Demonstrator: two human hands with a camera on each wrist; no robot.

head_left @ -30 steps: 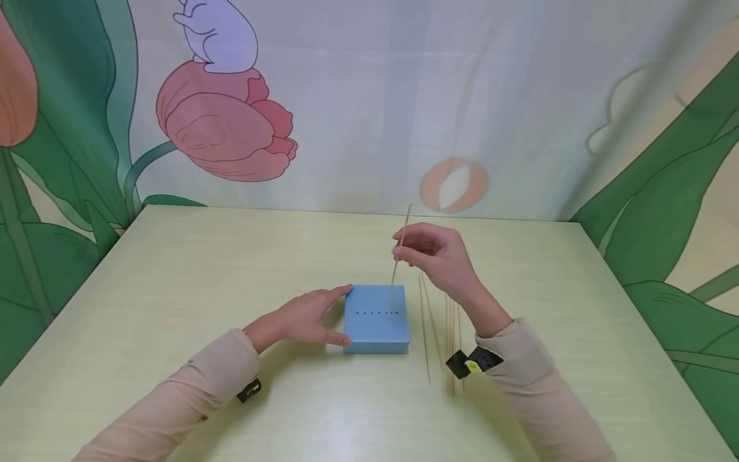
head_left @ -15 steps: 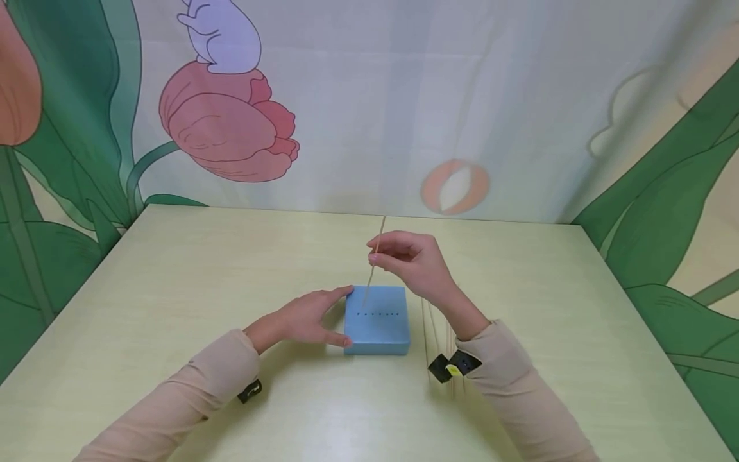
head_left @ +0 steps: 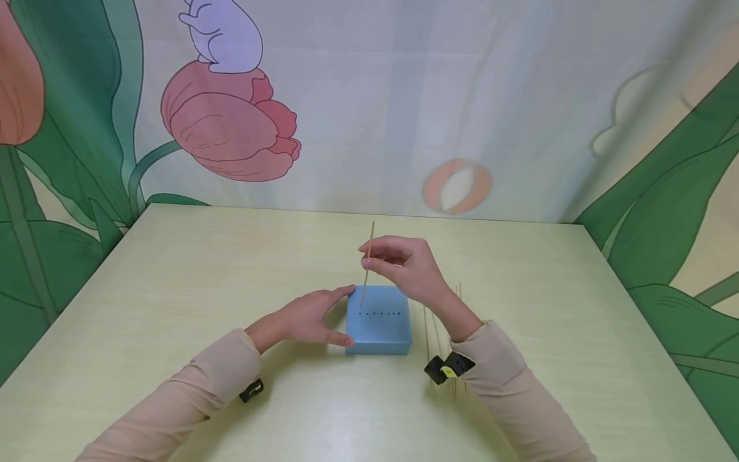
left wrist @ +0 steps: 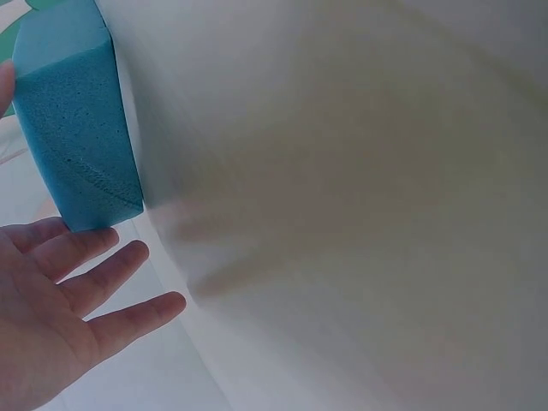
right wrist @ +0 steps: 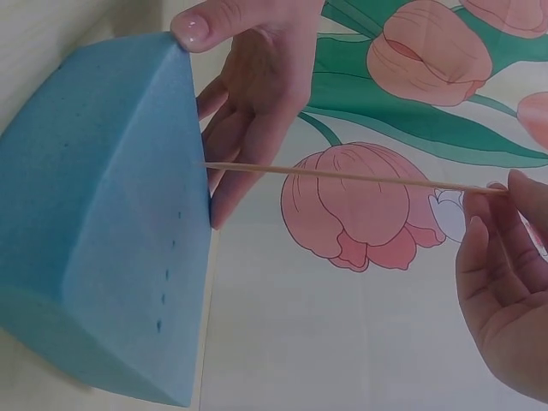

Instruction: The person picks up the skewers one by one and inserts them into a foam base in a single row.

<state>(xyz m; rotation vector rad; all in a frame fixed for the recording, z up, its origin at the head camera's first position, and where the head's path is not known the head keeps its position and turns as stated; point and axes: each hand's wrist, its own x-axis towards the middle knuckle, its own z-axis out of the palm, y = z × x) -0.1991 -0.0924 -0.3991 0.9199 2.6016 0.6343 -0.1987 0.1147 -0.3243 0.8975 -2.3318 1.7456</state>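
Observation:
A blue foam block [head_left: 383, 330] lies flat on the table, with a row of small dark holes across its top. My left hand [head_left: 308, 316] grips its left side, thumb at the near corner and index finger at the far corner. In the left wrist view the other fingers [left wrist: 120, 278] of that hand extend past the block. Above the block, my right hand [head_left: 407, 264] pinches a thin wooden skewer [right wrist: 360, 178] near its upper part. The skewer slants slightly, its lower tip at the block's top by the leftmost hole; whether it has entered cannot be told.
Several more wooden skewers [head_left: 427, 333] lie on the table to the right of the block, partly hidden under my right forearm. The pale table [head_left: 231, 256] ends at a printed curtain [head_left: 358, 115] behind it.
My right hand has moved left and slightly lower with the skewer, bringing its tip from the block's right side to the left end of the hole row. My left hand stays in place.

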